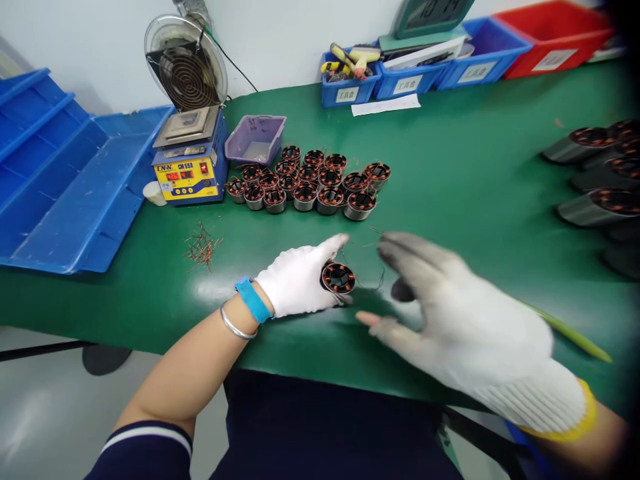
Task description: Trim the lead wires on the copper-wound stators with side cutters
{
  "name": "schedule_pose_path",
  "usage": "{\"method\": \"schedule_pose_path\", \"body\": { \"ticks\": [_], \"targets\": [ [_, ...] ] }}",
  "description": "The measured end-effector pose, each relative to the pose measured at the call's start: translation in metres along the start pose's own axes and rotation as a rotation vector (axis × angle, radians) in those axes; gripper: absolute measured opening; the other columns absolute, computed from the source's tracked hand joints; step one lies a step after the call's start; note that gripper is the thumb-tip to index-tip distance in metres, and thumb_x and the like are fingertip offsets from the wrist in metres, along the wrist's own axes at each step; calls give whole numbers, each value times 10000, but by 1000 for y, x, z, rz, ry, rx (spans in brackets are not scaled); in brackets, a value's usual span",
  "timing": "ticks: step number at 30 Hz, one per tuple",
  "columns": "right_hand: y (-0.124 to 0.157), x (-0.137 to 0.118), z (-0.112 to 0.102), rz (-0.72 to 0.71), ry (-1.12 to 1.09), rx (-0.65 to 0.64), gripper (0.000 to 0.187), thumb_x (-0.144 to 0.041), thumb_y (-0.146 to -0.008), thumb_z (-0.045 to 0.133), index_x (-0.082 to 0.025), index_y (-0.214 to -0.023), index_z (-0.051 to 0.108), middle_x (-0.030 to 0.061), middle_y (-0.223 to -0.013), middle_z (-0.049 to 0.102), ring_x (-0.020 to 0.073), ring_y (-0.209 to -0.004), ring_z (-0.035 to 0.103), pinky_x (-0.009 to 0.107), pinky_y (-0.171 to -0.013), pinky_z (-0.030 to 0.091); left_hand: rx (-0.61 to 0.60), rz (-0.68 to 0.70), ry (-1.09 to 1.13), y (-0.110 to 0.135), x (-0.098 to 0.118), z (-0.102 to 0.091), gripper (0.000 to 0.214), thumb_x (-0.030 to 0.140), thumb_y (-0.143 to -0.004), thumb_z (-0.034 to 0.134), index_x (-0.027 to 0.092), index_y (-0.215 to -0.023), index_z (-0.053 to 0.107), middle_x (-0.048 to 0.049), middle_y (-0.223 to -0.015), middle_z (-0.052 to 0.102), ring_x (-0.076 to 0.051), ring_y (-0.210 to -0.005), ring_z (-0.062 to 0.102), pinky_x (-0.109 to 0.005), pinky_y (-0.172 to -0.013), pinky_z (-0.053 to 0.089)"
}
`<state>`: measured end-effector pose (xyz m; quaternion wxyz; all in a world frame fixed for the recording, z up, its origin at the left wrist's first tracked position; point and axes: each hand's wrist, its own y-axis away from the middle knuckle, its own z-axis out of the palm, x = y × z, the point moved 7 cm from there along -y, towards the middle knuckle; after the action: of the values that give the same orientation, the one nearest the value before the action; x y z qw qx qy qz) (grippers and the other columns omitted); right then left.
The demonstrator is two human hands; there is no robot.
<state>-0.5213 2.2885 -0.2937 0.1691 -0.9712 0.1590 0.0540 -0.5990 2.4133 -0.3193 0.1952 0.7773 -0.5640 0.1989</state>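
Note:
My left hand (pixel 305 277), in a white glove, is wrapped round a motor stator (pixel 339 278): a dark ring with copper windings inside. Thin wire ends stick out from the stator toward the right. My right hand (pixel 440 313), also gloved and somewhat blurred, hovers just right of the stator, thumb and fingers spread apart; one bare fingertip shows. A dark rounded shape (pixel 403 291) appears between its thumb and fingers; I cannot make out what it is. Partly behind the right hand lies a slim yellow-green tool (pixel 575 333) on the green table (pixel 465 167).
Several wound stators (pixel 305 193) stand grouped beyond my hands, more (pixel 600 207) at the right. Cut copper wires (pixel 201 248) lie at left. Behind are a yellow-blue soldering pot (pixel 190 173), a fan (pixel 187 70), a purple tray (pixel 256 139), blue bins (pixel 350 93) and a red bin (pixel 550 40).

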Motion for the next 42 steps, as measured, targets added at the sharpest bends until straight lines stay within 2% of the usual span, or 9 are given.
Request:
{"method": "schedule_pose_path", "body": {
  "ticks": [3,7,11,18,25,30,34,37,42],
  "targets": [
    [5,-3,27,-17,41,-172,628,-488,-842,534,-204,-1401,511,115,-1334,605,253,-692,672,350,-481,429,-8,19,-16,-1,-1,0,878,442,-746,722,215,-1495,324,-79,-1183,674,-326,-1065,657,-438,-892,545],
    [0,11,56,91,-80,-406,376,-372,-914,445,-269,-1197,670,43,-1032,736,255,-830,690,317,-595,447,4,39,2,-2,-2,-1,794,456,-769,688,195,-1458,392,-79,-1162,686,-319,-1066,657,-461,-923,537],
    [-4,21,56,140,-180,-447,305,-347,-913,452,-285,-1031,727,10,-994,745,237,-891,681,298,-642,428,53,80,38,1,3,0,746,443,-726,745,189,-1378,488,-84,-1205,663,-300,-1099,634,-439,-951,523],
    [-1,24,46,174,-261,-520,306,-350,-905,433,-287,-989,720,-1,-968,741,216,-869,672,296,-651,423,174,207,150,4,17,8,234,308,-840,640,190,-1042,629,-40,-1019,663,-193,-946,612,-343,-862,500],
    [-4,35,28,138,-329,-421,311,-328,-887,426,-243,-895,726,12,-847,733,179,-756,657,281,-628,427,228,248,-10,2,22,15,170,226,-784,526,179,-937,582,-65,-955,590,-218,-880,517,-365,-789,457],
    [-18,38,2,155,-290,-178,493,-525,-787,576,-273,-1206,638,56,-1334,597,274,-1037,640,353,-737,485,218,210,-54,2,22,19,148,235,-795,502,181,-917,565,-80,-960,574,-229,-903,508,-374,-814,461],
    [-25,32,30,261,-374,-566,326,-523,-763,619,-255,-929,702,30,-891,727,232,-805,677,323,-672,489,246,241,-51,4,25,18,116,264,-833,499,178,-899,541,-92,-971,563,-236,-913,512,-390,-826,464],
    [-22,17,53,310,-845,-870,270,-438,-841,584,-191,-759,655,15,-647,678,132,-585,636,226,-575,489,274,261,-53,6,28,15,88,200,-856,450,172,-917,507,-96,-973,560,-235,-916,517,-405,-834,466],
    [-19,17,66,432,-1165,-921,167,-300,-846,589,-162,-758,625,-1,-583,656,99,-495,611,193,-524,517,268,199,-43,5,23,12,105,189,-874,449,182,-975,475,-89,-984,557,-230,-910,543,-418,-827,472]
  ]
}}
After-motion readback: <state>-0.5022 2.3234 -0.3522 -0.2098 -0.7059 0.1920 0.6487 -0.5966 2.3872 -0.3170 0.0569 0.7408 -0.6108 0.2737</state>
